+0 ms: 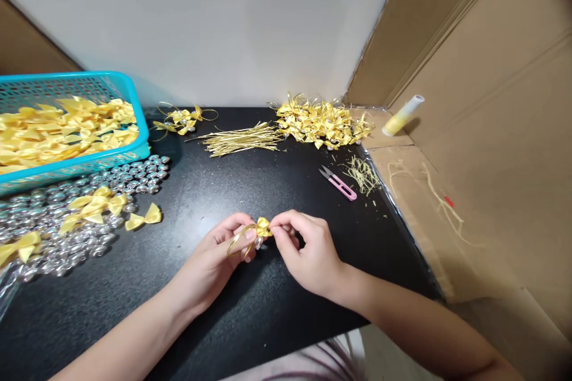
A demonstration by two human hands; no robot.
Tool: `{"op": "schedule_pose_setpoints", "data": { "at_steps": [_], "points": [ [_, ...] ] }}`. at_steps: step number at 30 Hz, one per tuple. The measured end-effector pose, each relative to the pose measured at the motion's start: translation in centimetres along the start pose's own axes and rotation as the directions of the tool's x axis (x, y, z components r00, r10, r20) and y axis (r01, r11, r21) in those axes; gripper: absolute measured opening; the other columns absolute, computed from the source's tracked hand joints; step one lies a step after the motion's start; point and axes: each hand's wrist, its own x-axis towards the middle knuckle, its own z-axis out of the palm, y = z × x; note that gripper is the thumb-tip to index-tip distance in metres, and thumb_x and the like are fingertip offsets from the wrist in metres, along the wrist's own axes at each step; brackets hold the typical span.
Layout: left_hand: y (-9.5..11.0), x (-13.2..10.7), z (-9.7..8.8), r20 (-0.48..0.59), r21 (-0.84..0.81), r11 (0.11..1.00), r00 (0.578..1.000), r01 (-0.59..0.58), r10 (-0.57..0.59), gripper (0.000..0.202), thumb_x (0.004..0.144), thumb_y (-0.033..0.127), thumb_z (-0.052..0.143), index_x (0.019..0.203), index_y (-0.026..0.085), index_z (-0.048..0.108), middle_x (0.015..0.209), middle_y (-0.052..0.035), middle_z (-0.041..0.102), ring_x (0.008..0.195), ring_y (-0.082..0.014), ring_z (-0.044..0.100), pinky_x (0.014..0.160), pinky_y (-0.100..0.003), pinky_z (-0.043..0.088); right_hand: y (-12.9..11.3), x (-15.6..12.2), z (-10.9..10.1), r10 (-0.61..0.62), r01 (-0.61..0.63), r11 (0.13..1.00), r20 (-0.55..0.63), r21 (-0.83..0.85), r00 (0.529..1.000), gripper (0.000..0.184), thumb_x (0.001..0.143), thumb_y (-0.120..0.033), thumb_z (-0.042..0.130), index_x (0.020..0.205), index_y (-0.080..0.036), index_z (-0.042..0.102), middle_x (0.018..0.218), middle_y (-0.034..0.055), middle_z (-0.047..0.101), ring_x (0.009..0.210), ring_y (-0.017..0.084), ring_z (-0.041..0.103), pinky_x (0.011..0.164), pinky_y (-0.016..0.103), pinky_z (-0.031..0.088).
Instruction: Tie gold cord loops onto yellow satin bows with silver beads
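Black tabletop (187, 286) fills the view; near its middle, left hand (214, 262) and right hand (308, 253) both pinch one yellow bow (263, 227). Far left, a blue basket (134, 101) holds yellow ribbons (58, 131).

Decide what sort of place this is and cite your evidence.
Probably a small craft piecework bench: a turquoise basket of yellow ribbon bows, a heap of silver beads, and the left hand and right hand pinching one yellow bow.
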Motion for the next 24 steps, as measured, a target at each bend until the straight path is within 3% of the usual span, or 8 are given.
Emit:
{"op": "schedule_pose_setpoints", "data": {
  "at_steps": [9,24],
  "points": [
    [0.18,-0.07,0.31,-0.003,-0.081,0.996,0.999,0.036,-0.037,0.031,0.058,0.029,0.089,0.07,0.02,0.062,0.067,0.0029,0.062,0.059,-0.01,0.051,0.055,-0.02,0.045,-0.07,0.02,-0.18,-0.051,0.051,0.999,0.028,-0.009,0.998,0.014,0.088,-0.016,0.051,0.079,-0.02,0.061,0.07,0.0006,0.065,0.056,0.011,0.053,0.055,0.023,0.043],
    [0.1,-0.1,0.22,0.043,-0.035,0.999,0.999,0.007,-0.006,0.028,0.058,0.033,0.089,0.068,0.021,0.066,0.066,0.0023,0.064,0.062,-0.0106,0.052,0.06,-0.02,0.044,-0.26,-0.03,-0.36,-0.046,0.046,0.999,0.018,-0.025,0.999,0.014,0.087,-0.015,0.051,0.078,-0.02,0.061,0.068,0.0001,0.064,0.055,0.011,0.053,0.056,0.024,0.043]
  ]
}}
